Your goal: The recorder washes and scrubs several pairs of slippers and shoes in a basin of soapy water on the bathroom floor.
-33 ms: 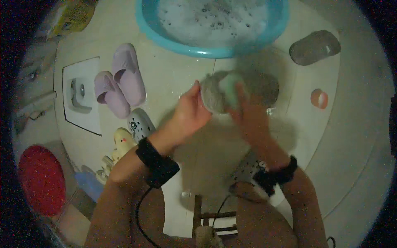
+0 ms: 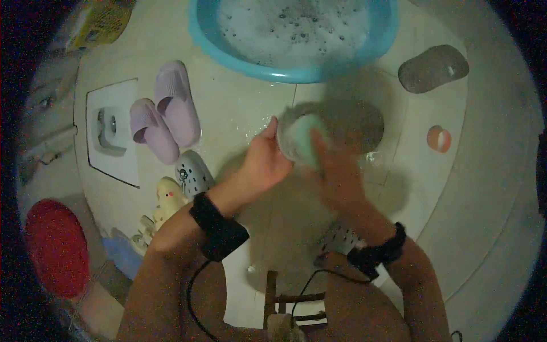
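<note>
My left hand (image 2: 266,161) grips the left end of a grey, long, rounded piece shaped like a shoe sole (image 2: 360,126). The piece is held above the tiled floor, and its exact kind is hard to tell. My right hand (image 2: 342,179), smeared by motion, is closed round a pale green scrubbing brush (image 2: 306,137). The brush lies against the left part of the grey piece, beside my left fingers; its bristles are hidden. A similar grey sole-shaped piece (image 2: 434,69) rests on the floor at the upper right.
Beyond my hands stands a blue basin (image 2: 279,74) of foamy water. Lilac slippers (image 2: 178,105), a white clog (image 2: 194,172) and a yellow slipper (image 2: 170,196) are at the left, near a squat toilet (image 2: 111,134). An orange-pink round thing (image 2: 439,138) sits right; a red basin (image 2: 56,248) is lower left.
The green brush and my right hand have shifted slightly left and down along the grey piece. My left hand keeps its grip in nearly the same place.
</note>
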Motion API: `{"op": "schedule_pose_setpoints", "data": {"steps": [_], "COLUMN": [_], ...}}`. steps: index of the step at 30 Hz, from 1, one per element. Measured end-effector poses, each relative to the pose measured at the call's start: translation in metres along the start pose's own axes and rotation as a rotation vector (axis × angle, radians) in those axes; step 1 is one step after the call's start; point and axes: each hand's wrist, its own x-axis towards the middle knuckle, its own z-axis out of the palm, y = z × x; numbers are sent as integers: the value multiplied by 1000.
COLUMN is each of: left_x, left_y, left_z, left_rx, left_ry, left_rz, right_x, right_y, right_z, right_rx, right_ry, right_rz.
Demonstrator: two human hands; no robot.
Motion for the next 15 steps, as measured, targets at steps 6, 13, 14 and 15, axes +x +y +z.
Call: {"op": "schedule_pose_setpoints", "data": {"steps": [6,13,14,15], "left_x": [0,-2,0,-3], "left_y": [-9,-20,-22,-19], "left_z": [-1,-11,1,3], "left_rx": [23,274,427,518], "left_ry": [91,92,185,171], "left_rz": [22,-133,-126,-127], "right_x": [24,27,17,16], "right_y": [8,15,39,40], "right_z": [-25,-14,-13,-13], "right_rx": [180,166,198,171], "right_ry": [-288,-80,-58,-35], "right_rz": [266,454,496,424]}}
